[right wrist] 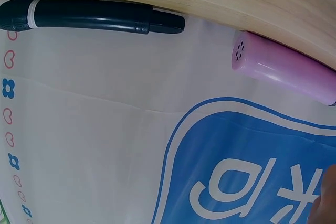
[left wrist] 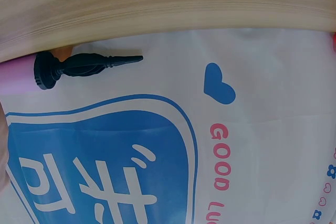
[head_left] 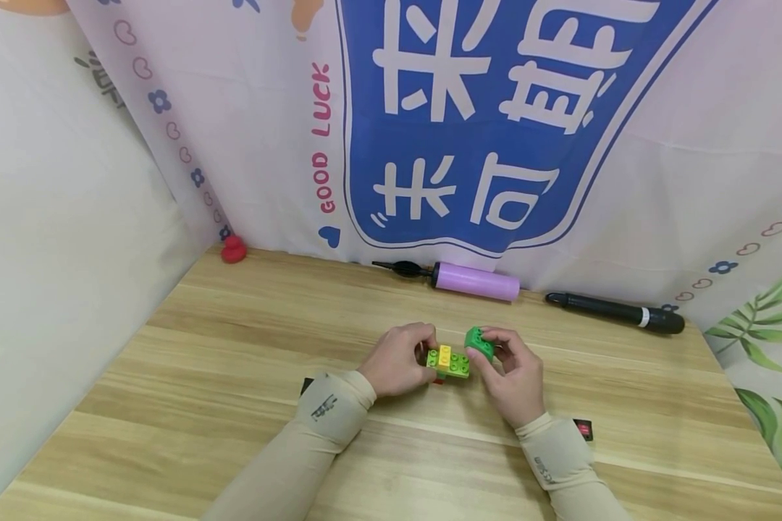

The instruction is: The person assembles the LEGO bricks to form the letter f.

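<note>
Near the middle of the table, my left hand [head_left: 400, 359] grips a small assembly of toy building blocks by its left end. Its top is a lime green block [head_left: 457, 364] with a yellow block [head_left: 444, 357] across it, and a bit of red shows underneath. Just to the right, my right hand [head_left: 513, 376] pinches a darker green building block [head_left: 478, 343] between thumb and fingers, tilted and close to the assembly's right end. Only an edge of each hand enters the wrist views, and the blocks do not appear there.
Along the back edge lie a purple hand pump [head_left: 476, 281] with a black nozzle and a black microphone-like object [head_left: 615, 312]. A red rounded object [head_left: 233, 249] sits in the far left corner. Behind the wooden table [head_left: 169, 405] hangs a printed cloth [head_left: 254, 145].
</note>
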A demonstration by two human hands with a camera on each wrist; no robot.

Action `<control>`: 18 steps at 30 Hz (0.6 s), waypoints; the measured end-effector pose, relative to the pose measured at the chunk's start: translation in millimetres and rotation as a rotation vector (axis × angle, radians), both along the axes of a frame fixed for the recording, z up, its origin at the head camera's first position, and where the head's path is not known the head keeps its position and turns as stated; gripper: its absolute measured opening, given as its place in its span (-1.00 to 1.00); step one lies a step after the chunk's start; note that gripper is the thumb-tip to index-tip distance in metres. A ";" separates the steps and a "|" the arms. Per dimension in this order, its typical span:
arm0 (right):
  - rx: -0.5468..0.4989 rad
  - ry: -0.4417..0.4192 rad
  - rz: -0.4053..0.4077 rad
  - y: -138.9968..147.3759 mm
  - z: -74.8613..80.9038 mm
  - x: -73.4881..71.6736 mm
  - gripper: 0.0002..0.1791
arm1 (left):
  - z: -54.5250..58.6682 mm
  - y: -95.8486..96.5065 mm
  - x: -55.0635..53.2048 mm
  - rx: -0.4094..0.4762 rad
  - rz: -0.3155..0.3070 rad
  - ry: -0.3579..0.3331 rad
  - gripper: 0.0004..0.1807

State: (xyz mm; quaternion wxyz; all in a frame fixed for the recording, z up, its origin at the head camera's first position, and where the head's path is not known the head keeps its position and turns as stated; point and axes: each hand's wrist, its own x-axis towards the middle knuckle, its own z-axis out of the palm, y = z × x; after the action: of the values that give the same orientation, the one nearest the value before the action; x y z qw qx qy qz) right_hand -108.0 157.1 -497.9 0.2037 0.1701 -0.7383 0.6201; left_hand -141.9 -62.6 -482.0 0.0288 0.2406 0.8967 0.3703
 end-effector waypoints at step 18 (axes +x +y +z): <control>0.047 0.040 0.015 -2.5 -0.4 1.8 -0.65 | 0.8 -0.3 -0.1 0.000 0.000 0.001 -0.64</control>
State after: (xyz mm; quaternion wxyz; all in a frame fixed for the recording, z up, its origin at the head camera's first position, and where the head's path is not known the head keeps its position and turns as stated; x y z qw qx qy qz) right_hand -106.2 154.7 -498.3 0.2098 0.1926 -0.7472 0.6005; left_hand -142.0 -62.9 -481.2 0.0284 0.2409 0.8967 0.3702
